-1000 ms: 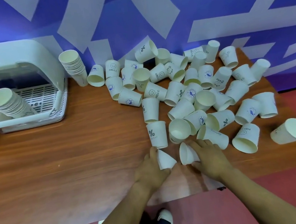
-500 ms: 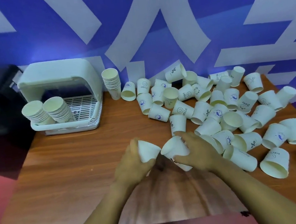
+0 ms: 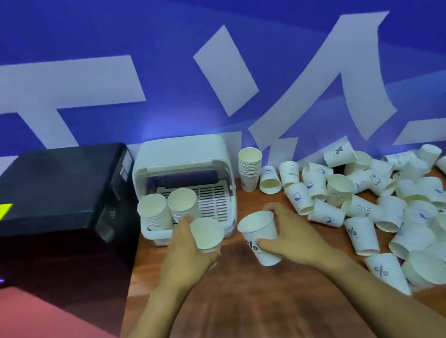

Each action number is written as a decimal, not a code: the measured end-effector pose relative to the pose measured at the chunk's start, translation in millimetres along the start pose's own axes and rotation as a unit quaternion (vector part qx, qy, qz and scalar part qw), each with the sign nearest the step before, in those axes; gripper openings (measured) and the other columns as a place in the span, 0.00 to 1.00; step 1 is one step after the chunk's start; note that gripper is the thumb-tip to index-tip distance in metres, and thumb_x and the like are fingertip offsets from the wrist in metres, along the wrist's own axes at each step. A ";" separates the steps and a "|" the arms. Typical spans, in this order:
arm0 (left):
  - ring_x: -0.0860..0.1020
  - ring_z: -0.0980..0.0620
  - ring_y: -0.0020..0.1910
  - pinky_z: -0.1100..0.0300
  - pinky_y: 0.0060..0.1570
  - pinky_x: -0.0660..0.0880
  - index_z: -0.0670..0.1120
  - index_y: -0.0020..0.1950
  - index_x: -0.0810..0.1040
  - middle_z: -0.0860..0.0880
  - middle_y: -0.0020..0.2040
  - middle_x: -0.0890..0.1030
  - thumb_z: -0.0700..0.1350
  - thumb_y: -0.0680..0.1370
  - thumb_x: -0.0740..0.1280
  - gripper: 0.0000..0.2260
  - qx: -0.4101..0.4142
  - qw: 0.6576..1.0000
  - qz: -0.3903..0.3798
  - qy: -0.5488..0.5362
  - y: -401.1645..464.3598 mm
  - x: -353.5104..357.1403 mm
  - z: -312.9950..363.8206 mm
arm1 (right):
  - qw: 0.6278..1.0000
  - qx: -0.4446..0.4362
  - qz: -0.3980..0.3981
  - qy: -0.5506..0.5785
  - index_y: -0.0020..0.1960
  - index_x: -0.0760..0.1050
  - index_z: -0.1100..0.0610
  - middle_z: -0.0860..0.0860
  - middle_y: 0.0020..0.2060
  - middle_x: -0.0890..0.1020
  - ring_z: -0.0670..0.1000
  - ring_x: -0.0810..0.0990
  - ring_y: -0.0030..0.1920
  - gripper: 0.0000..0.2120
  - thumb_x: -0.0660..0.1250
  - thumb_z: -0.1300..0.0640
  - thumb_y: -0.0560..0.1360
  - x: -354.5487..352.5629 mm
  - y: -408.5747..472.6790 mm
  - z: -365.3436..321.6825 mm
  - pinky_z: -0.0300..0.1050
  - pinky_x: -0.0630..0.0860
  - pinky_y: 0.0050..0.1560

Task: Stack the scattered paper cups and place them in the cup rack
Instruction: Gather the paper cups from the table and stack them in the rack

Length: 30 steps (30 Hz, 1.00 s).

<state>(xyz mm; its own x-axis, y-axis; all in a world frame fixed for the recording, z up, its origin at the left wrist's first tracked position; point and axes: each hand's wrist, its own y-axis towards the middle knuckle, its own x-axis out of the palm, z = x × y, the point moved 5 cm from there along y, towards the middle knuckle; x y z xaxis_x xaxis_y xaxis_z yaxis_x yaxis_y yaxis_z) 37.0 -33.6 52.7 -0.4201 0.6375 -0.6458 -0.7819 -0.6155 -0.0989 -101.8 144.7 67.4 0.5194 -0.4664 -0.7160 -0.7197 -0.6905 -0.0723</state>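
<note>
My left hand (image 3: 188, 253) grips 1 paper cup (image 3: 207, 233) and my right hand (image 3: 287, 236) another cup (image 3: 260, 235) above the table (image 3: 253, 323); light, thin, crushable, so I'd hold their sides gently.

The white paper cup with a dark percent mark (image 3: 261, 237) sits in the right hand (image 3: 289, 234). Left of the left hand (image 3: 183, 250) stands a black box bearing a yellow label (image 3: 44, 201). Beyond both hands hangs a blue wall with pale lilac-white strokes (image 3: 199, 56); beneath them lies a reddish-brown wood-grain table (image 3: 251, 309).

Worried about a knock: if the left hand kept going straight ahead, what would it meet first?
Probably the cup rack, its front rim and the two cup stacks just beyond the left hand; depth is unclear.
</note>
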 end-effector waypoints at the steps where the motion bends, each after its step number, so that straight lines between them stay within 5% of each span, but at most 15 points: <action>1: 0.74 0.50 0.55 0.54 0.51 0.74 0.53 0.58 0.65 0.52 0.56 0.73 0.49 0.61 0.74 0.29 0.003 1.000 0.000 -0.004 3.1 -11.3 -5.8 | 1.000 -0.009 0.000 0.001 0.66 0.64 0.47 0.41 0.57 0.72 0.42 0.73 0.56 0.33 0.73 0.46 0.65 11.2 4.8 -13.8 0.39 0.70 0.53; 4: 0.71 0.52 0.59 0.63 0.53 0.67 0.50 0.66 0.64 0.52 0.59 0.70 0.44 0.66 0.73 0.31 0.025 0.999 0.006 -0.022 17.3 -41.7 -21.3 | 1.000 -0.020 0.002 0.010 0.69 0.62 0.45 0.41 0.57 0.68 0.42 0.70 0.57 0.35 0.73 0.49 0.66 39.0 18.5 -44.3 0.38 0.67 0.54; 7: 0.66 0.47 0.66 0.58 0.62 0.65 0.49 0.75 0.56 0.47 0.66 0.64 0.46 0.70 0.71 0.38 0.015 1.000 0.016 -0.004 31.0 -67.3 -32.7 | 1.000 -0.012 0.007 0.014 0.68 0.63 0.44 0.45 0.58 0.68 0.45 0.71 0.58 0.34 0.73 0.50 0.65 55.4 33.6 -63.0 0.40 0.69 0.55; 12: 0.65 0.46 0.66 0.52 0.60 0.66 0.53 0.72 0.60 0.47 0.64 0.65 0.46 0.70 0.70 0.34 0.018 0.998 0.061 -0.016 51.7 -105.0 -40.6 | 0.998 -0.031 0.038 0.027 0.65 0.65 0.46 0.46 0.60 0.69 0.45 0.70 0.59 0.33 0.74 0.50 0.64 62.3 65.8 -89.9 0.39 0.69 0.54; 19: 0.69 0.51 0.59 0.56 0.54 0.68 0.52 0.70 0.61 0.50 0.64 0.65 0.45 0.70 0.73 0.33 0.038 0.994 0.096 -0.040 83.3 -123.4 -45.2 | 0.993 -0.018 0.113 0.011 0.67 0.63 0.48 0.47 0.62 0.70 0.49 0.72 0.61 0.35 0.74 0.46 0.65 70.6 111.3 -109.5 0.48 0.73 0.54; 30: 0.70 0.46 0.61 0.44 0.58 0.73 0.53 0.68 0.63 0.48 0.62 0.68 0.49 0.67 0.73 0.32 -0.038 0.997 0.061 -0.009 117.7 -95.4 -75.7 | 0.997 0.003 0.067 -0.036 0.69 0.62 0.48 0.47 0.64 0.70 0.50 0.71 0.63 0.35 0.72 0.42 0.67 105.0 145.8 -91.0 0.47 0.73 0.55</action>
<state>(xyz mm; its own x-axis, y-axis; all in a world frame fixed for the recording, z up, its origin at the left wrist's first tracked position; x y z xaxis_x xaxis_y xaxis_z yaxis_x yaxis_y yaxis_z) 20.0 -201.9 45.4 -0.5185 0.5633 -0.6433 -0.6871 -0.7223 -0.0786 -110.2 -55.2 44.9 0.3836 -0.5131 -0.7678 -0.7830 -0.6215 0.0242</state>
